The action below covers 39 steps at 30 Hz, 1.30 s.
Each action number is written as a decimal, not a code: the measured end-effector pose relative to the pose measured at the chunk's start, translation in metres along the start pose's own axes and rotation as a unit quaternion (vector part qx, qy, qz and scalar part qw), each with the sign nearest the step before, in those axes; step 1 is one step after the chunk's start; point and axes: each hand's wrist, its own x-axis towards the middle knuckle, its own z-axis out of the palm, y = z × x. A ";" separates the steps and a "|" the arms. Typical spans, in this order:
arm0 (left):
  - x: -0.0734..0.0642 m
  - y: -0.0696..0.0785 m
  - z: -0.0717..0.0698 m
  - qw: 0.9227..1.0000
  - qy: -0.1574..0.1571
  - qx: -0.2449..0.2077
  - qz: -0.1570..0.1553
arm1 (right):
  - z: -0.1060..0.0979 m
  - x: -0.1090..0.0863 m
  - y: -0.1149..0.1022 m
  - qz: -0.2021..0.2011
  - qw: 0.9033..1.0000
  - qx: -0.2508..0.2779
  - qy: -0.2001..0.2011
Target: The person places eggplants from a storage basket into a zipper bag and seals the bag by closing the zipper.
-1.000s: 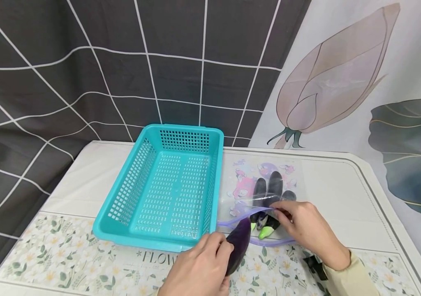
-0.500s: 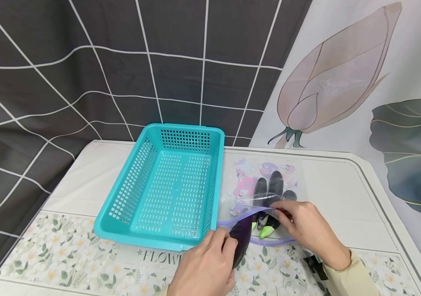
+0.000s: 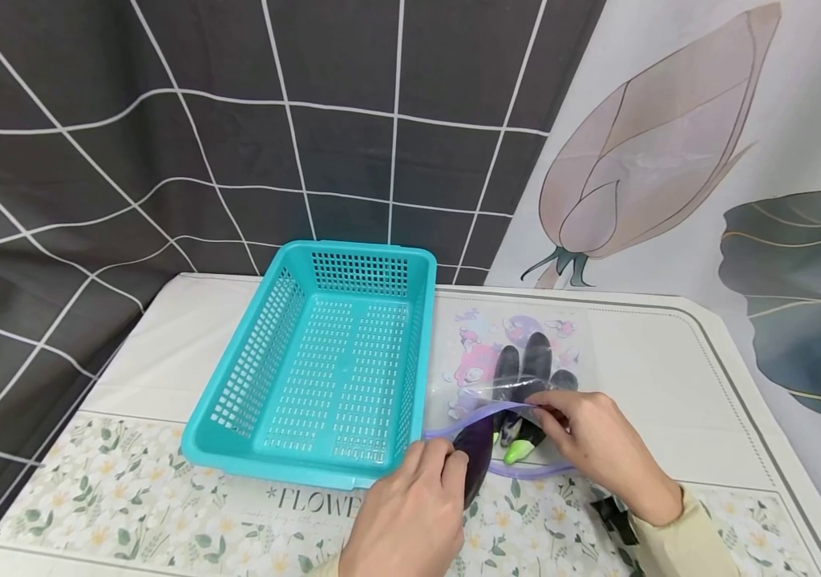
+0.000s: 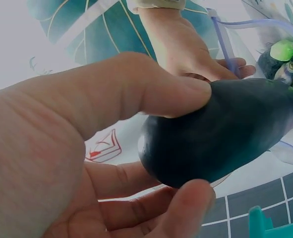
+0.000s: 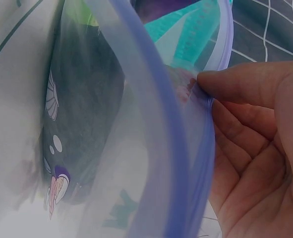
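Observation:
My left hand (image 3: pixel 410 505) grips a dark purple eggplant (image 3: pixel 478 461) by its blunt end, thumb on one side and fingers on the other, as the left wrist view shows. The eggplant's far end is at the mouth of a clear zip bag (image 3: pixel 446 393) with a lilac rim and cartoon prints. My right hand (image 3: pixel 598 445) pinches the bag's upper rim (image 5: pixel 208 129) between thumb and finger, lifting it so the mouth gapes. Inside the bag lie several eggplants (image 3: pixel 536 361), their green stem ends (image 4: pixel 283 50) toward the opening.
A turquoise slotted basket (image 3: pixel 345 477) stands left of the bag, its wall right beside it. The table (image 3: pixel 670 369) carries a flowered cloth strip (image 3: pixel 129 497) along the front. A dark grid-patterned sheet (image 3: pixel 338 144) rises behind.
My left hand has moved slightly right and forward, bringing the eggplant's tip from beside the bag's rim into its mouth. The right hand keeps the rim lifted in the same place.

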 end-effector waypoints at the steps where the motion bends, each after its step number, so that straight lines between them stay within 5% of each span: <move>1: 0.000 0.000 0.001 1.000 0.006 0.000 0.001 | 0.000 0.000 0.000 0.000 1.000 0.000 -0.001; 11: 0.004 0.001 0.010 0.997 0.064 0.026 0.016 | -0.001 0.000 -0.001 -0.003 1.000 0.001 0.005; 19: 0.006 0.006 0.011 0.998 0.042 0.049 0.023 | -0.001 0.000 0.000 0.002 1.000 0.003 0.001; 30: 0.011 0.010 0.022 0.996 0.067 0.060 0.020 | -0.005 0.000 -0.003 0.009 1.000 0.010 -0.004; 39: 0.014 0.014 0.030 0.998 0.048 0.047 0.000 | -0.004 -0.001 -0.002 0.014 1.000 0.011 -0.006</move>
